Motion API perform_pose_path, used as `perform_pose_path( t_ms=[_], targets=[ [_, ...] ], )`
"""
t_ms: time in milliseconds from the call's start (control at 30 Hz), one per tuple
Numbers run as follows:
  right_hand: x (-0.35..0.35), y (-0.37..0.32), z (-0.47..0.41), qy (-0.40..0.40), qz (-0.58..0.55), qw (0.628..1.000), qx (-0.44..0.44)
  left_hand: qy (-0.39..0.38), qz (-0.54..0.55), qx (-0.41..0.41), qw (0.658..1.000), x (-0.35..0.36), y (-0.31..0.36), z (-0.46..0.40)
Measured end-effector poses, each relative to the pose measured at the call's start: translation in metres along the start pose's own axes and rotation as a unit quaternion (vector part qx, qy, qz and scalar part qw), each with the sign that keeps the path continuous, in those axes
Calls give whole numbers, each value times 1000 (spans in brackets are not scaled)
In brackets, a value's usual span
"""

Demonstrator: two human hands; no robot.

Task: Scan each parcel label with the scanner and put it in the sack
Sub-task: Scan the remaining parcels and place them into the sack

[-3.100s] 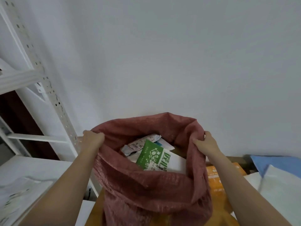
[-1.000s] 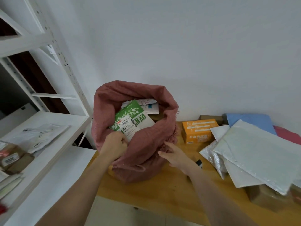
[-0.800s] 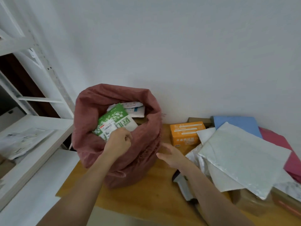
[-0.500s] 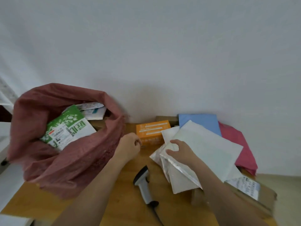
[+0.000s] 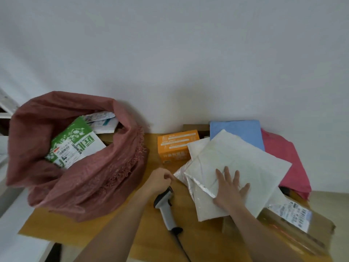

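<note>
A dusty-red woven sack [image 5: 120, 167] stands open at the table's left, with a green-and-white labelled parcel [image 5: 73, 146] and other packets inside. A grey handheld scanner [image 5: 166, 208] lies on the wooden table [image 5: 105, 229], its black cable running toward me. My left hand [image 5: 160, 179] is curled in a loose fist just above the scanner's head, beside the corner of a silvery mailer [image 5: 182, 172], and holds nothing that I can see. My right hand [image 5: 230, 188] presses flat, fingers spread, on the top white mailer [image 5: 245, 159] of the parcel pile.
An orange box [image 5: 177, 146] stands behind the scanner. A blue mailer [image 5: 238, 131] and a pink one [image 5: 283, 159] lie under the white pile by the wall. A brown carton with a label [image 5: 294, 220] sits at the front right. White shelving [image 5: 5, 110] is at far left.
Both hands have left the sack. The view has swung right to the parcel pile. My right hand now lies flat on the white mailer, and my left fist has come down over the scanner.
</note>
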State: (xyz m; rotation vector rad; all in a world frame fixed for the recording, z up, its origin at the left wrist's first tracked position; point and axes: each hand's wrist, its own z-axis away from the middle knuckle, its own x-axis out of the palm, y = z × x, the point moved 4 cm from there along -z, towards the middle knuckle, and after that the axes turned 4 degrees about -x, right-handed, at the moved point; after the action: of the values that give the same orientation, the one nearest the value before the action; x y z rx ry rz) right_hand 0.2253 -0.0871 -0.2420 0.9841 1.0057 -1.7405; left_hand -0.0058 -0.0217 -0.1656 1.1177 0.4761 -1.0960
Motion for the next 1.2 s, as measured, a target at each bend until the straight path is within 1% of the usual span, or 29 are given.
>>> perform_pose_path(
  t_ms=[133, 267, 333, 500, 600, 700, 767, 800, 867, 933, 967, 1000, 1067, 1133, 1167, 1200],
  targets=[
    [-2, -7, -5, 1, 6, 1000, 0, 1, 8, -8, 1000, -7, 1, -6],
    [-8, -23, -2, -22, 45, 998, 26, 7, 59, -8, 998, -14, 1, -7],
    [-19, -30, 1, -14, 39, 999, 29, 15, 89, -5, 996, -19, 1, -8],
    [-70, -37, 5, 78, 15, 997, -23, 26, 112, -11, 993, -32, 5, -13],
    [-108, -45, 13, 142, 22, 989, -29, 25, 114, -10, 993, -37, 10, -18],
    [-145, -53, 28, 230, 29, 972, -37, 17, 132, -14, 991, -36, 16, -23],
    [-168, -56, 39, 284, 21, 958, -43, 8, 164, -23, 986, -32, 20, -29],
    [-178, -55, 43, 303, -8, 952, -48, 1, 192, -32, 981, -30, 23, -30],
    [-198, -48, 51, 340, -119, 930, -67, -10, 261, -52, 964, -27, 29, -31],
    [-212, -34, 59, 379, -249, 887, -92, -6, 324, -62, 944, -27, 34, -32],
    [-215, -25, 62, 379, -319, 863, -101, 0, 348, -63, 935, -28, 37, -31],
    [-215, -17, 63, 365, -393, 837, -104, -2, 378, -65, 924, -28, 38, -30],
    [-209, -6, 64, 312, -527, 785, -97, -41, 454, -67, 887, -28, 41, -28],
    [-196, -1, 58, 264, -598, 752, -80, -100, 522, -63, 845, -28, 43, -22],
    [-190, 0, 54, 249, -622, 739, -73, -124, 540, -57, 830, -29, 43, -18],
    [-184, 0, 51, 238, -638, 729, -67, -136, 548, -51, 824, -30, 42, -14]
  ],
)
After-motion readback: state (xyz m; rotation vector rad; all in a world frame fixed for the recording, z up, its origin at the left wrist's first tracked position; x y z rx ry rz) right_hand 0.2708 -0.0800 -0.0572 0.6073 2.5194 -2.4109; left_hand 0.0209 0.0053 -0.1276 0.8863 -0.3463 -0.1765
